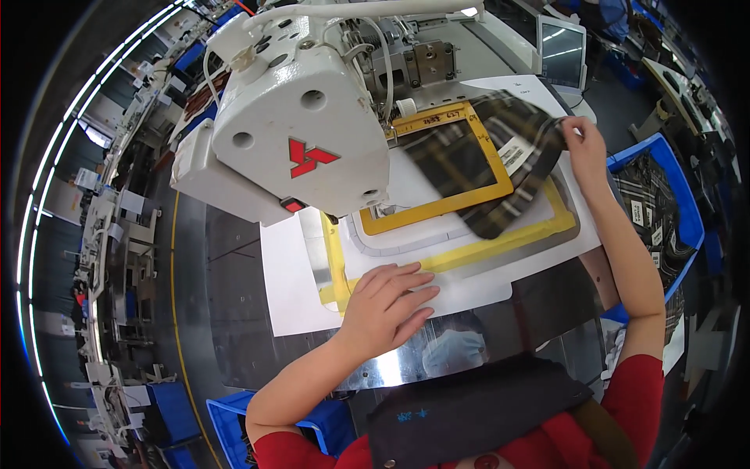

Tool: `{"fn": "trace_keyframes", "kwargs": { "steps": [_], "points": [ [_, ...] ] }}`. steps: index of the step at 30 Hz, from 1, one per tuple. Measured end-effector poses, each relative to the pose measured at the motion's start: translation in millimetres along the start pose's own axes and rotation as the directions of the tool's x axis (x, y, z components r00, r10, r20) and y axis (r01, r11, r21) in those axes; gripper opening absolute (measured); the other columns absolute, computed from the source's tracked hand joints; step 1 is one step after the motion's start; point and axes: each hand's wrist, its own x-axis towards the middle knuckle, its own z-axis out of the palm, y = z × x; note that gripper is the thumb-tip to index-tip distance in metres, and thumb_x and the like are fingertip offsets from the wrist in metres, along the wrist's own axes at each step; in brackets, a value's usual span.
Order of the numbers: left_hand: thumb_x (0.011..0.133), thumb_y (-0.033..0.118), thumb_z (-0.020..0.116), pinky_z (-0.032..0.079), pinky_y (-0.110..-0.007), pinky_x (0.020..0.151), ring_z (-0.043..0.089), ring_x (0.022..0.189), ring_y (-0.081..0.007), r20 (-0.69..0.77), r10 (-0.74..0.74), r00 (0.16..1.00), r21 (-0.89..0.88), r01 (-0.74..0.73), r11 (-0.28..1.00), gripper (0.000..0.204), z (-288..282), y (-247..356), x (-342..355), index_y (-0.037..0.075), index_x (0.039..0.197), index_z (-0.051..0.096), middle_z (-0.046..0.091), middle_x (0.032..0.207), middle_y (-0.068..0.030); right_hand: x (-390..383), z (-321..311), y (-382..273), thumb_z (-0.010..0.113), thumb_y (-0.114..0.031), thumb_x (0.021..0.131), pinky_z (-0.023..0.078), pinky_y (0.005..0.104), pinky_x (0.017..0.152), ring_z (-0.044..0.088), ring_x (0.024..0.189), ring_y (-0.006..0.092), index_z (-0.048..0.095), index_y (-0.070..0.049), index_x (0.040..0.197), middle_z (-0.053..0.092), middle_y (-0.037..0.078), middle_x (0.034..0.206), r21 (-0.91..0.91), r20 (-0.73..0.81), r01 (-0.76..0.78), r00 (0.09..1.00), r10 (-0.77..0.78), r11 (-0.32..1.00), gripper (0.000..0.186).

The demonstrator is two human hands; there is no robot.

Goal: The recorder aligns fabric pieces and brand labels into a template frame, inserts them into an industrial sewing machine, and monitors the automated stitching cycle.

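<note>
My right hand (584,152) pinches the edge of a dark plaid fabric piece (539,117) that bears a white label (515,155). Part of the fabric shows inside a yellow rectangular frame (437,211) and part outside it, on the right; the frame's right bar crosses over it. The fabric's left edge is blurred. My left hand (383,309) rests palm down with fingers spread on a white sheet (293,301), near a strip of yellow tape (445,262). Above the frame's left end stands the head of a white sewing machine (312,109); its needle area is partly hidden.
A blue bin (687,227) of plaid pieces with white labels stands at the right, beside my forearm. Another blue bin (226,418) is at the lower left. The dark tabletop (242,313) borders the sheet. A small screen (562,55) stands at the back right.
</note>
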Motion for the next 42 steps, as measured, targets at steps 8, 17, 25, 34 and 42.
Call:
{"fn": "trace_keyframes", "kwargs": {
  "steps": [8, 17, 25, 34, 42],
  "points": [
    [0.074, 0.015, 0.075, 0.044, -0.038, 0.096, 0.054, 0.116, -0.0333, -0.198, -0.461, 0.865, -0.544, 0.293, 0.786, 0.057, -25, 49, 59, 0.003, 0.125, 0.053, 0.055, 0.125, -0.0175, -76, 11, -164, 0.061, -0.004, 0.089, 0.051, 0.0263, 0.078, 0.061, 0.093, 0.0141, 0.057, -0.001, 0.1, 0.06, 0.011, 0.108, 0.622, 0.083, 0.486, 0.739, -0.669, 0.614, 0.012],
    [0.094, 0.019, 0.06, 0.049, -0.03, 0.084, 0.063, 0.094, -0.0187, -0.892, -0.4, 0.211, -0.045, 0.839, 0.542, 0.031, -151, 9, -120, -0.003, 0.115, 0.06, 0.066, 0.11, -0.0117, -113, 40, -123, 0.069, -0.008, 0.08, 0.05, 0.0313, 0.072, 0.062, 0.084, 0.0245, 0.062, -0.005, 0.093, 0.061, 0.009, 0.095, 0.401, 0.619, 0.415, 0.534, -0.575, 0.817, 0.016],
    [0.072, -0.004, 0.054, 0.049, -0.037, 0.088, 0.062, 0.101, -0.0309, -0.879, -0.29, 0.38, 0.428, 0.895, -0.127, 0.04, -171, 93, -336, 0.005, 0.109, 0.065, 0.067, 0.107, -0.014, -118, 77, -111, 0.065, -0.008, 0.078, 0.046, 0.0331, 0.072, 0.057, 0.08, 0.0257, 0.062, -0.001, 0.084, 0.056, 0.01, 0.087, 0.256, 0.747, 0.522, 0.427, -0.509, 0.814, 0.009],
    [0.08, 0.023, 0.069, 0.047, -0.038, 0.09, 0.06, 0.107, -0.0301, -0.594, -0.801, -0.079, 0.145, 0.969, -0.203, 0.04, -123, 96, -316, 0.011, 0.117, 0.063, 0.064, 0.115, -0.0116, -73, 54, -104, 0.05, -0.011, 0.096, 0.044, 0.0237, 0.07, 0.053, 0.078, 0.0091, 0.055, -0.003, 0.106, 0.056, 0.003, 0.089, 0.376, 0.702, 0.046, 0.638, -0.317, 0.926, 0.014],
    [0.083, 0.019, 0.065, 0.041, -0.035, 0.099, 0.053, 0.118, -0.028, -0.262, -0.231, 0.937, -0.334, 0.136, 0.933, 0.046, -75, 27, -1, 0.006, 0.126, 0.055, 0.053, 0.132, -0.014, -87, 20, -189, 0.059, -0.004, 0.083, 0.05, 0.0365, 0.07, 0.064, 0.081, 0.0302, 0.062, -0.01, 0.105, 0.065, 0.013, 0.095, 0.284, 0.813, 0.644, 0.231, -0.534, 0.711, 0.023]
  ]
}}
